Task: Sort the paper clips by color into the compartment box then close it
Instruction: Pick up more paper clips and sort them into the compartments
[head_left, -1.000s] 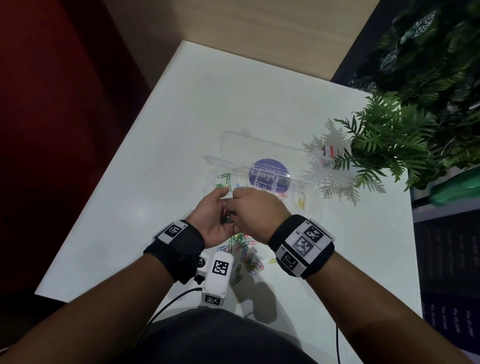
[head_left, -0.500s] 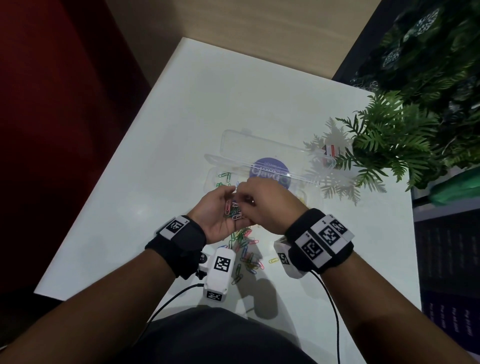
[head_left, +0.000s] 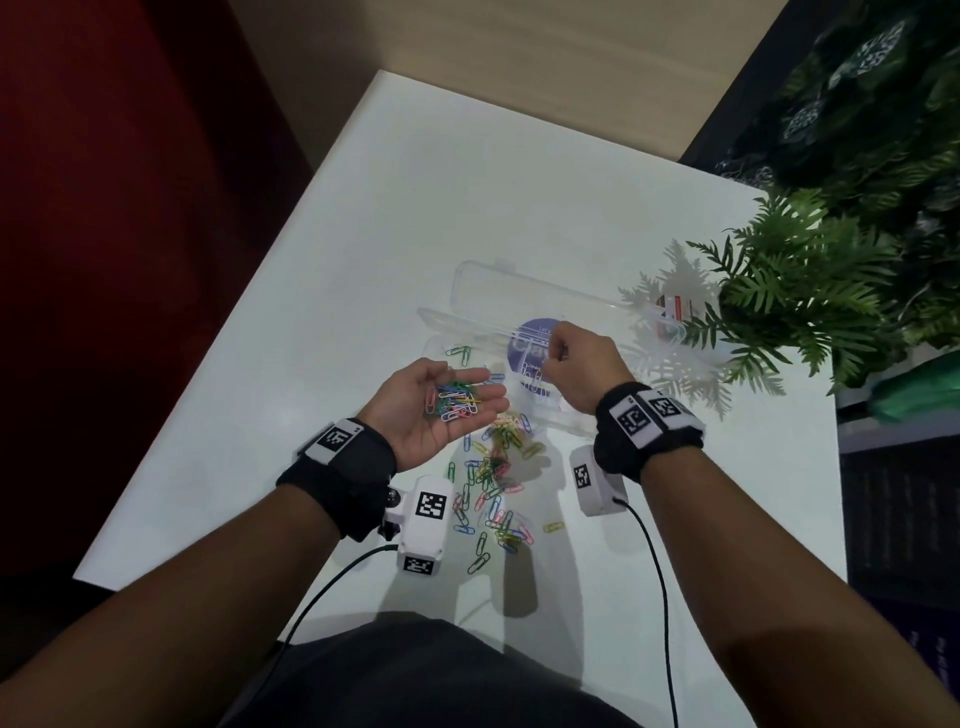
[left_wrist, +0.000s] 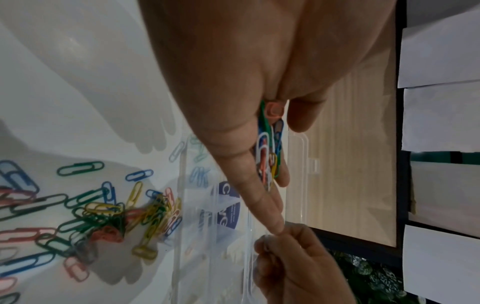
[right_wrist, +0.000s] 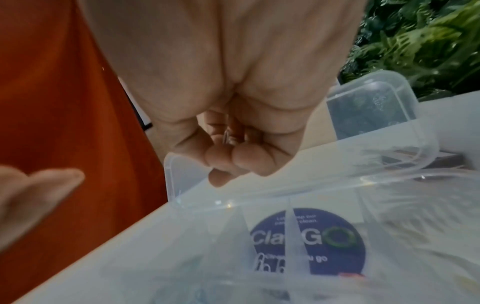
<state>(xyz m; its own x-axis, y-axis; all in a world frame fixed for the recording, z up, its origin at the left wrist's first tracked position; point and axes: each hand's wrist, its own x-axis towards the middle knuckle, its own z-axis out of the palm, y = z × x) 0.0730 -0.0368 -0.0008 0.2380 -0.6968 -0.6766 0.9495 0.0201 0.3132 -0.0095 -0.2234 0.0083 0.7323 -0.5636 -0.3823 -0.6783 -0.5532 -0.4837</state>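
My left hand (head_left: 415, 418) lies palm up beside the clear compartment box (head_left: 434, 345), fingers straight, and carries a small heap of mixed-colour paper clips (head_left: 457, 400) (left_wrist: 267, 156). My right hand (head_left: 571, 358) hovers over the middle of the box by the purple sticker (right_wrist: 309, 240). Its fingers are curled, and they pinch one pale paper clip (right_wrist: 226, 134). The box lid (head_left: 519, 296) is laid open at the back. Green clips (head_left: 460, 353) sit in the left compartment and white ones (head_left: 535, 379) in the middle one. A loose pile of clips (head_left: 493, 478) (left_wrist: 116, 216) lies on the table in front of the box.
A fern plant (head_left: 795, 291) overhangs the right end of the box. The white table (head_left: 415, 208) stretches away behind the box; its left edge drops to a dark red floor. Black cables run from both wrist cameras toward my body.
The two hands were together over the pile. The left hand has turned palm up and spread out with its clips; the right has drawn away to the box with one clip.
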